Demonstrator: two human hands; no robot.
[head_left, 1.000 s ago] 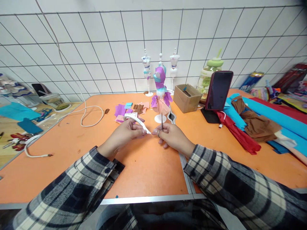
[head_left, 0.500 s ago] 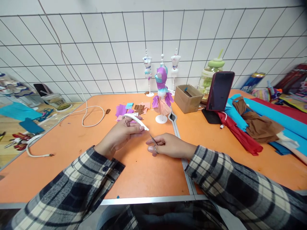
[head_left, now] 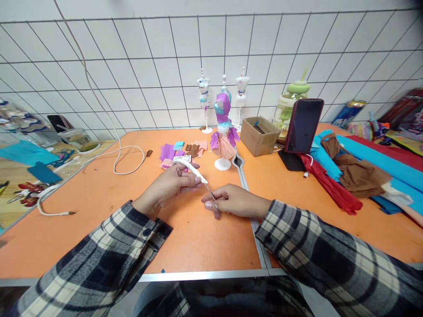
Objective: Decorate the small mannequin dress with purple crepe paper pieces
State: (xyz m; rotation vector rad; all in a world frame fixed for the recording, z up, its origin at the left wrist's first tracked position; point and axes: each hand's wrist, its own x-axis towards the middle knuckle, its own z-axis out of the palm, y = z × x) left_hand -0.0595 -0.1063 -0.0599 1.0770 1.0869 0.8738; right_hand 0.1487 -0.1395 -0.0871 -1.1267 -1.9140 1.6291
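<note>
My left hand (head_left: 170,187) is closed on a curved white strip (head_left: 193,169) that arches up and over to the right. My right hand (head_left: 231,200) is closed on small metal scissors (head_left: 211,196) whose tips point at the strip's right end. Both hands hover just above the orange table (head_left: 99,198), sleeves in dark plaid. Behind them stands a small mannequin dressed in purple, blue and pink (head_left: 223,127) on a white base.
Fabric scraps (head_left: 180,152) lie behind my left hand. A cardboard box (head_left: 259,134), a phone on a stand (head_left: 302,125), a green bottle (head_left: 291,101), folded cloths (head_left: 350,171), white mannequins (head_left: 203,94) and a white cable (head_left: 128,160) surround the work area.
My right hand dropped from upright scissors to low over the table, then edged back toward the strip. The scissor tips now meet the strip's end. My left hand stayed nearly still.
</note>
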